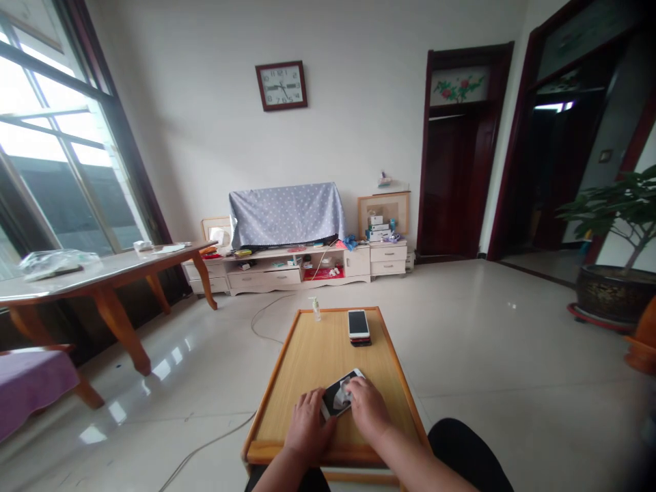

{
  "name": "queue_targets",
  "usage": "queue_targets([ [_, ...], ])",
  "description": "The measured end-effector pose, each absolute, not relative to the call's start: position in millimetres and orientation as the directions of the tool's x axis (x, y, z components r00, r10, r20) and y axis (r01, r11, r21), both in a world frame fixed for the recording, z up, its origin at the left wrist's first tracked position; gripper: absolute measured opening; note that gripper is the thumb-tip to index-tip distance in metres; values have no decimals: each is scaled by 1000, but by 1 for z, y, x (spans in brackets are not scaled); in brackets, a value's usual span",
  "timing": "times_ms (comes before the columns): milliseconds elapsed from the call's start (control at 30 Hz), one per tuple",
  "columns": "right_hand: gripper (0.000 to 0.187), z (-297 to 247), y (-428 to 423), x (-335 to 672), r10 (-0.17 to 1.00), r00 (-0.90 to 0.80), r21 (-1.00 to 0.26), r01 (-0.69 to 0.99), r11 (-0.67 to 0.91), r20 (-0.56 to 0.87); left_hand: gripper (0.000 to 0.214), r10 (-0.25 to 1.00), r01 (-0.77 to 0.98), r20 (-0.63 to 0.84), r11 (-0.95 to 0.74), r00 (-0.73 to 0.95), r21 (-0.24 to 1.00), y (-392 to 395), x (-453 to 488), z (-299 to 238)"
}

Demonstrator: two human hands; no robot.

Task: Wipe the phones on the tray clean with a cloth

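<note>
A white-framed smartphone (332,403) lies tilted at an angle on the near part of the small wooden table (318,355), dark screen up. My left hand (308,425) grips its left end, fingers along the upper edge and thumb near the lower edge. My right hand (367,408) pinches a crumpled pale wipe or cloth (342,395) and presses it on the screen. Further back on the same table, a white phone (358,322) rests on top of a stack of dark ones. A small clear pump bottle (316,311) stands upright near the far left corner.
A raised orange-brown rim (397,362) edges the small table. My dark-clothed knee (464,451) is at its right. A cable (215,441) runs over the floor at left. A larger table (102,277) stands left, a low cabinet (266,279) ahead, a potted plant (612,290) right.
</note>
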State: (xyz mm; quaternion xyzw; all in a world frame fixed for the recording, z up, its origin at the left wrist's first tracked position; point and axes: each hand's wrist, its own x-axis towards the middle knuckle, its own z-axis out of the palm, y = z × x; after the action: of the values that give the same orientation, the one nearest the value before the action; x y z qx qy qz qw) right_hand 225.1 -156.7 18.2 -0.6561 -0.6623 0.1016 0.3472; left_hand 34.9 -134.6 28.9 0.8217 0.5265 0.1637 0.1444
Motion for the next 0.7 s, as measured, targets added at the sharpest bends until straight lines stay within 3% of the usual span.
queue_targets([
  [200, 51, 17, -161, 215, 931, 124, -504, 861, 72, 343, 62, 926, 854, 163, -377, 340, 360, -142, 38, 25],
  [367, 53, 10, -168, 195, 976, 45, -439, 897, 54, 213, 57, 930, 859, 165, -367, 328, 356, -141, 38, 20],
  [600, 56, 14, -183, 186, 963, -211, -448, 854, 265, 166, 60, 928, 859, 133, -373, 348, 352, -142, 32, 18],
  [700, 55, 17, -181, 200, 969, -177, -444, 864, 236, 172, 58, 922, 852, 131, -386, 363, 353, -143, 31, 19],
])
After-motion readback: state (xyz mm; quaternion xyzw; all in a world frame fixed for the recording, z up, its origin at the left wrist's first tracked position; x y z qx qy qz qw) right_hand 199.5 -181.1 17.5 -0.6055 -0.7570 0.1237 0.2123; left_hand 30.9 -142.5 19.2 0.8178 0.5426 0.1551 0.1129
